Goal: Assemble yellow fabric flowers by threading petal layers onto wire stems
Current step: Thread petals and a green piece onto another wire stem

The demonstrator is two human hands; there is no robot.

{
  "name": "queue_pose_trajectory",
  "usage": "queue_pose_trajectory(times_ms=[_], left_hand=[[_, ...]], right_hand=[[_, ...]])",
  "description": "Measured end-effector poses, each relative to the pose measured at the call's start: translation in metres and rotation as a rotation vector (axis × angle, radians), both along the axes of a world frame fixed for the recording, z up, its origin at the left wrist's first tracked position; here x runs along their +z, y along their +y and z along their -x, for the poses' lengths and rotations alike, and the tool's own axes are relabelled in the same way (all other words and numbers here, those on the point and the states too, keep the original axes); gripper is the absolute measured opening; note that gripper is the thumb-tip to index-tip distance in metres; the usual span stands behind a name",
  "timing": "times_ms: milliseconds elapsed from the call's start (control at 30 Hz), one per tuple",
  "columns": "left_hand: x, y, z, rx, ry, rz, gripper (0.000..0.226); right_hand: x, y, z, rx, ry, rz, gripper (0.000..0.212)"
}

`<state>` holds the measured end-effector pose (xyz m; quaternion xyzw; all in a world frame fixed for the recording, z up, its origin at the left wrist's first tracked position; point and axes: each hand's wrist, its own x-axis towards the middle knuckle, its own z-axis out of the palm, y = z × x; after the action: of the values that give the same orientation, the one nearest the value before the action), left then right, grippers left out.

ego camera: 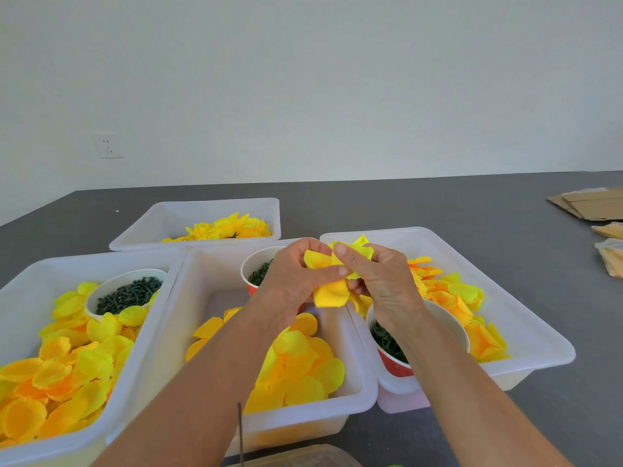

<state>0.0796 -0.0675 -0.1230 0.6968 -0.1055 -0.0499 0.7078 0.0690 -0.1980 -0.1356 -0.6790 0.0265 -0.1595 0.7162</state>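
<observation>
Both hands are up over the middle bin [357, 392], working one flower [332, 278]. My left hand [296, 281] pinches its yellow petals from the left, thumb across the front. My right hand [381, 281] pinches the same bunch from the right, thumb on top, fingers curled behind. The hands touch around the flower; it sits between them, held in the air above the gap between middle bin and right bin [539, 335]. The stem is hidden by petals and fingers, so I can't tell where it is.

Four white bins on the grey desk [472, 210]:
- Left bin [20, 291]: loose petals [67, 372] plus a white cup [126, 294] of dark green parts.
- Middle bin: petal pile [303, 369], red cup [258, 269] of green parts at its far end, partly behind my left hand.
- Right bin: more petals [462, 298], another red cup [401, 362] of green parts under my right wrist.
- Far bin [161, 224]: finished flowers [229, 227].

Flattened cardboard [586, 205] and plastic bags [612, 257] lie at the right edge of the desk. There is a wall socket [108, 145] on the wall at back left. A thin dark rod [240, 433] stands near the bottom edge, beside my left forearm.
</observation>
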Motion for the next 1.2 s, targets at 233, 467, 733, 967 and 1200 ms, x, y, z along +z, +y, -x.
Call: queue_pose_trajectory(times_ms=[233, 467, 733, 967, 1200], left_hand=[[0.005, 0.001, -0.003, 0.243, 0.084, 0.184, 0.024], [-0.005, 0.001, -0.014, 0.523, -0.017, 0.126, 0.027], [-0.004, -0.001, -0.009, 0.559, -0.258, -0.085, 0.027], [-0.004, -0.005, -0.004, 0.47, -0.452, -0.209, 0.031], [-0.007, 0.002, -0.017, 0.622, -0.3, -0.178, 0.027]], right_hand=[[0.0, 0.0, 0.0, 0.104, -0.021, -0.009, 0.045], [-0.001, 0.003, -0.003, 0.023, -0.081, 0.034, 0.024], [-0.002, 0.004, -0.002, -0.03, -0.14, 0.075, 0.022], [-0.001, 0.004, 0.002, 0.037, 0.044, 0.135, 0.011], [0.004, 0.005, 0.003, -0.052, 0.045, 0.147, 0.012]])
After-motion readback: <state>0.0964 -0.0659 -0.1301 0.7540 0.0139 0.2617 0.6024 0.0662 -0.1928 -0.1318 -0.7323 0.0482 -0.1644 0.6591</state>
